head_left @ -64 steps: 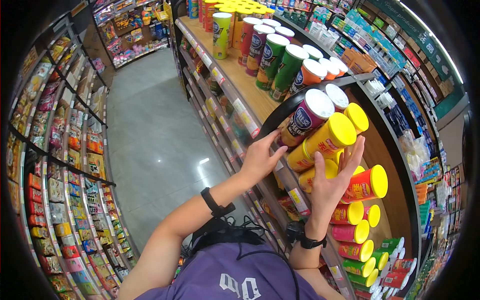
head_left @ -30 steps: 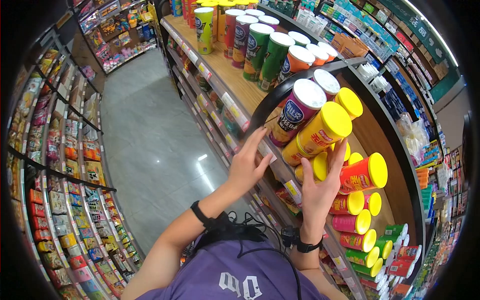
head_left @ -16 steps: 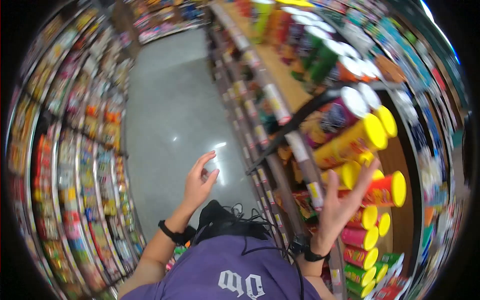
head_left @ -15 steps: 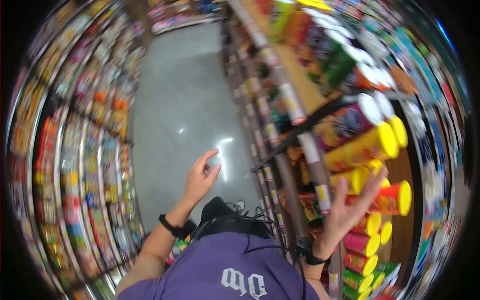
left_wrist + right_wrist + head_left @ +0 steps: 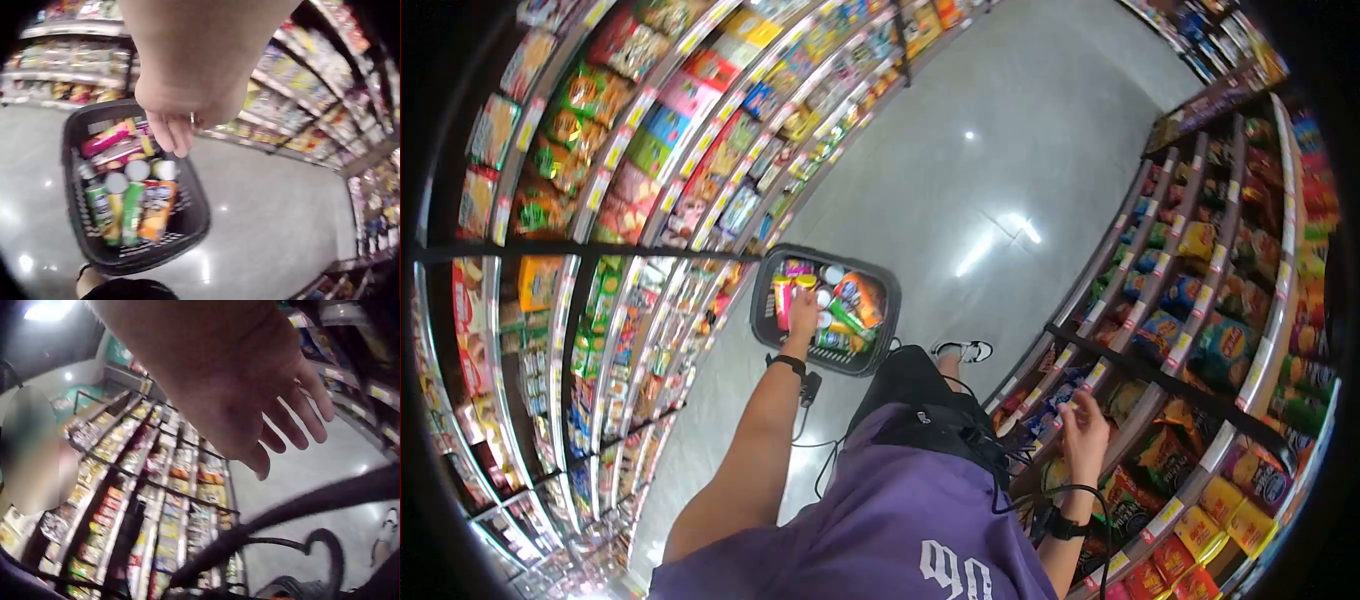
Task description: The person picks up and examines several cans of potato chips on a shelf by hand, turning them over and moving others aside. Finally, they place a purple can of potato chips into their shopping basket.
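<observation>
A dark plastic shopping basket [image 5: 887,296] stands on the floor, holding several snack canisters with white or yellow lids. My left hand [image 5: 803,315] is over its left part in the head view. In the left wrist view, the fingers of the left hand [image 5: 178,128] reach down past the basket rim with nothing visible in them. Green [image 5: 132,212] and orange [image 5: 157,215] canisters lie there, along with magenta packs [image 5: 109,139]. My right hand [image 5: 1084,435] hangs with loosely bent fingers beside the right shelves. The right wrist view shows the right hand [image 5: 275,419] holding nothing, fingers spread.
Shelves of packaged snacks [image 5: 670,130] line the left. More shelves with chip bags [image 5: 1225,340] stand close on the right, with a black bar [image 5: 1180,395] across them. Grey floor [image 5: 1000,130] runs between them. A black cable [image 5: 281,512] crosses near the right hand.
The view has swung from the upper canister shelf down to the floor and basket. My left hand has moved away from the canisters and down to the basket; the right hand has left the shelf.
</observation>
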A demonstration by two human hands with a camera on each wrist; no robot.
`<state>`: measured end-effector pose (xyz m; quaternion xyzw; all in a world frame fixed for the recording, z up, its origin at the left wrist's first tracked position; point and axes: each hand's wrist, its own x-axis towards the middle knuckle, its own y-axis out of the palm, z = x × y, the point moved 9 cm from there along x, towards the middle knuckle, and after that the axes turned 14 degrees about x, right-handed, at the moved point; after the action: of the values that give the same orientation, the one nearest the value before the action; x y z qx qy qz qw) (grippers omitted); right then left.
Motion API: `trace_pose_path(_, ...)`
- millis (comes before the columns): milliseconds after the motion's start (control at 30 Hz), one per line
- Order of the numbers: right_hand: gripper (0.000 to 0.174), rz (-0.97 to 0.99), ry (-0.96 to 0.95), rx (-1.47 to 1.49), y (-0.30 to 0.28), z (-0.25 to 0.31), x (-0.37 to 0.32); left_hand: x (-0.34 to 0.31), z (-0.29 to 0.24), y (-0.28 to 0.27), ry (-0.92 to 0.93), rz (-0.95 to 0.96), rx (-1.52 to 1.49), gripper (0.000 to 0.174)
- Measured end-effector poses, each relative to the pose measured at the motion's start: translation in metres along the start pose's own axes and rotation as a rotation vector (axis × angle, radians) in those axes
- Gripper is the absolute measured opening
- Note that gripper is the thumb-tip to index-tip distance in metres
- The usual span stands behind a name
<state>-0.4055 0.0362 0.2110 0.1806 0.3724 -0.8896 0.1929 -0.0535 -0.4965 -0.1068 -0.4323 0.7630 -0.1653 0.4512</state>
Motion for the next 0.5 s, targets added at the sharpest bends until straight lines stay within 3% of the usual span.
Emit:
trace_pose_path(33,0.041,0.080,-0.034,-0.127,0.024,-0.007,-0.001,-0.007,0.057,-0.005,-0.153,0.042,0.200,0.028)
trace_pose_path(100,0.040,0.202,-0.084,-0.350,0.069,-0.033,-0.009,-0.035,0.160,0.011,-0.495,0.097,-0.060,0.027)
trace_pose_path(133,0.040,0.216,-0.085,-0.368,0.081,-0.051,-0.016,-0.040,0.203,0.025,-0.602,0.216,-0.040,0.026)
trace_pose_path(200,0.041,0.295,0.068,-0.376,0.102,-0.103,-0.033,-0.046,0.232,0.041,-0.588,0.221,-0.022,0.025)
trace_pose_path(267,0.040,0.330,0.151,-0.334,0.117,-0.141,-0.056,-0.037,0.243,0.067,-0.393,0.351,0.093,0.023)
trace_pose_path(300,0.040,0.354,0.230,-0.279,0.119,-0.164,-0.071,-0.040,0.247,0.071,-0.414,0.357,0.087,0.023)
trace_pose_path(367,0.040,0.446,0.300,-0.113,0.121,-0.218,-0.097,-0.016,0.220,0.071,-0.259,0.337,0.236,0.025)
trace_pose_path(433,0.037,0.431,0.283,-0.158,0.119,-0.223,-0.122,0.016,0.212,0.075,-0.167,0.253,0.248,0.028)
trace_pose_path(467,0.034,0.415,0.476,-0.175,0.101,-0.331,-0.137,0.032,0.203,0.074,-0.068,0.175,0.274,0.031)
trace_pose_path(500,0.031,0.430,0.494,-0.157,0.102,-0.320,-0.142,0.048,0.199,0.079,-0.097,0.229,0.304,0.034)
